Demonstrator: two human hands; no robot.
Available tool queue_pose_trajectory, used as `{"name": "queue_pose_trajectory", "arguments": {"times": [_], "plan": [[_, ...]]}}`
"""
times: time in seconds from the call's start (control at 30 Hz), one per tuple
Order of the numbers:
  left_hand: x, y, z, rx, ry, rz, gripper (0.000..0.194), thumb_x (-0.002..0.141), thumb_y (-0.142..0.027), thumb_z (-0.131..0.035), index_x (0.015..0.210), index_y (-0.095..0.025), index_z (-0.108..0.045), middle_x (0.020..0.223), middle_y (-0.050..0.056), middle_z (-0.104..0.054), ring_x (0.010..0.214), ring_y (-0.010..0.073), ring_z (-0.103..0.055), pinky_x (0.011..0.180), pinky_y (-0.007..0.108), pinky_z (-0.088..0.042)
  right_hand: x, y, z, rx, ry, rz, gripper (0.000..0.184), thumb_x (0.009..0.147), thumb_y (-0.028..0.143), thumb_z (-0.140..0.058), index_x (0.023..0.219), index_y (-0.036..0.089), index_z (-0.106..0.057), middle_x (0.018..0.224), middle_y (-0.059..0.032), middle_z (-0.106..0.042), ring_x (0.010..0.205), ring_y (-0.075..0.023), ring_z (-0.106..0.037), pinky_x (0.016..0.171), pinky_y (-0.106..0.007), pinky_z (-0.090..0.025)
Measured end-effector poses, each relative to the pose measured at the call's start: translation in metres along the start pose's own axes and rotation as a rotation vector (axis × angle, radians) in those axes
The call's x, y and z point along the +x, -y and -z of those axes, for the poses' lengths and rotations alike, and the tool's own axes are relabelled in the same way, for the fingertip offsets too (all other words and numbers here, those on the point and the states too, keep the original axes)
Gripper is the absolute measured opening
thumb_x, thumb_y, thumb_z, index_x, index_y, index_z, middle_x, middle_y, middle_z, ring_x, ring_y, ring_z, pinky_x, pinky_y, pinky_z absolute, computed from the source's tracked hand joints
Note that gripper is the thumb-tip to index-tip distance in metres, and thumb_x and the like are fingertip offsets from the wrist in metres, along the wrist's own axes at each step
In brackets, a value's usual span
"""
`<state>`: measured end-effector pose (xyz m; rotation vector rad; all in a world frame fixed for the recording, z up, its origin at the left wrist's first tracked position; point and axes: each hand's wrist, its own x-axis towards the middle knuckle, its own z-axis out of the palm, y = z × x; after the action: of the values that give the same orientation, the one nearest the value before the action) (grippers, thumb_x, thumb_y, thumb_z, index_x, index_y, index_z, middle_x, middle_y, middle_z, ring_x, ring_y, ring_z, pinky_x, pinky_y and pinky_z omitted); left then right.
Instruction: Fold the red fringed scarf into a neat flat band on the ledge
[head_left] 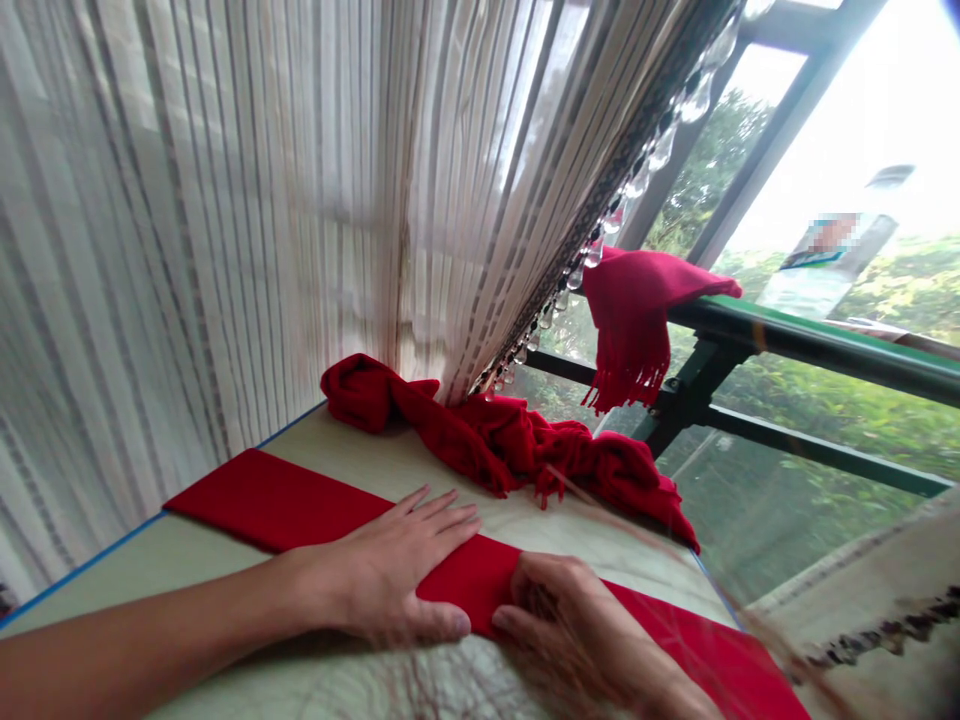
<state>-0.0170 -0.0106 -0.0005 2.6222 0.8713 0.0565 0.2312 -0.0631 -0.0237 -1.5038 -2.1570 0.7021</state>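
A red scarf (292,500), folded into a long flat strip, runs diagonally across the pale table (225,590). My left hand (390,570) lies flat on its middle, palm down, with fingers outstretched and thumb apart. Just to the right, my right hand (570,620) is curled at the scarf, thumb by the near edge and fingertips bent in against the cloth. Loose hairs cross the view in front of this hand and partly blur it. The strip continues under both hands to the lower right.
More red scarves (480,440) lie crumpled along the table's far edge. A fringed red scarf (634,315) hangs over the green window rail (825,345), where a clear bottle (832,255) stands. A striped sheer curtain (300,200) with bead trim borders the table's far left side.
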Motion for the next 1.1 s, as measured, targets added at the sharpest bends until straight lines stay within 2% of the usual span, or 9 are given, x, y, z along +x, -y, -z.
{"name": "queue_pose_trajectory", "arguments": {"times": [0.07,0.17,0.3,0.43,0.6,0.73,0.9,1.1], "plan": [[0.0,0.0,0.0,0.004,0.006,0.004,0.093,0.088,-0.065,-0.065,0.16,-0.015,-0.032,0.167,0.013,-0.024,0.156,0.0342,-0.017,0.127,0.054,-0.014,0.0,-0.002,-0.001,0.024,-0.023,0.018,0.025,0.083,0.035,-0.073,0.067,0.026,-0.056,0.068,0.005,-0.06,0.061,-0.016,-0.05,0.052,-0.028,-0.036],[0.001,0.002,-0.001,0.012,-0.006,0.002,0.091,0.088,-0.066,-0.065,0.159,-0.018,-0.034,0.167,0.012,-0.025,0.155,0.0336,-0.017,0.127,0.053,-0.014,0.0,-0.001,-0.002,0.012,-0.058,0.045,0.021,0.084,0.037,-0.073,0.074,0.025,-0.06,0.081,0.0023,-0.064,0.068,-0.0166,-0.056,0.059,-0.028,-0.042],[0.001,0.002,-0.002,-0.008,0.003,0.004,0.092,0.088,-0.066,-0.065,0.159,-0.016,-0.034,0.168,0.013,-0.023,0.156,0.0341,-0.016,0.127,0.055,-0.013,0.001,0.003,0.001,-0.063,-0.063,0.095,0.018,0.088,0.043,-0.071,0.084,0.026,-0.064,0.097,-0.0017,-0.065,0.088,-0.0218,-0.06,0.076,-0.034,-0.049],[0.001,0.0,0.001,-0.02,0.004,-0.004,0.089,0.089,-0.065,-0.064,0.159,-0.019,-0.035,0.167,0.012,-0.025,0.156,0.0333,-0.017,0.127,0.055,-0.012,0.002,0.005,0.003,-0.036,-0.061,0.155,0.018,0.088,0.044,-0.072,0.094,0.028,-0.065,0.11,-0.0025,-0.065,0.102,-0.0246,-0.06,0.093,-0.041,-0.049],[0.003,-0.004,0.003,0.012,-0.023,-0.004,0.096,0.083,-0.065,-0.071,0.157,-0.016,-0.037,0.165,0.016,-0.032,0.154,0.0336,-0.023,0.127,0.054,-0.015,0.0,0.001,0.002,0.035,-0.023,0.163,0.033,0.081,0.049,-0.078,0.103,0.029,-0.064,0.129,-0.0051,-0.061,0.119,-0.0281,-0.057,0.101,-0.043,-0.049],[0.002,-0.003,0.001,0.021,-0.056,-0.01,0.09,0.082,-0.061,-0.073,0.153,-0.014,-0.043,0.163,0.018,-0.034,0.154,0.0342,-0.025,0.127,0.054,-0.016,-0.001,-0.003,-0.002,0.015,-0.046,0.134,0.04,0.073,0.044,-0.084,0.101,0.028,-0.061,0.126,-0.0039,-0.062,0.115,-0.0276,-0.059,0.098,-0.041,-0.051],[0.001,0.003,-0.004,0.008,-0.071,-0.02,0.079,0.088,-0.058,-0.068,0.152,-0.018,-0.044,0.165,0.014,-0.033,0.154,0.0332,-0.026,0.127,0.055,-0.015,-0.001,-0.002,-0.001,0.015,-0.064,0.13,0.028,0.08,0.037,-0.079,0.097,0.028,-0.059,0.121,-0.0024,-0.064,0.112,-0.0249,-0.059,0.098,-0.039,-0.05],[0.003,0.007,-0.005,-0.044,-0.084,-0.056,0.077,0.091,-0.064,-0.064,0.154,-0.024,-0.044,0.164,0.011,-0.036,0.152,0.0356,-0.029,0.126,0.059,-0.014,0.0,-0.001,-0.002,0.053,-0.071,0.162,0.022,0.084,0.037,-0.076,0.097,0.029,-0.059,0.119,-0.0018,-0.064,0.11,-0.024,-0.06,0.098,-0.037,-0.05]]}}
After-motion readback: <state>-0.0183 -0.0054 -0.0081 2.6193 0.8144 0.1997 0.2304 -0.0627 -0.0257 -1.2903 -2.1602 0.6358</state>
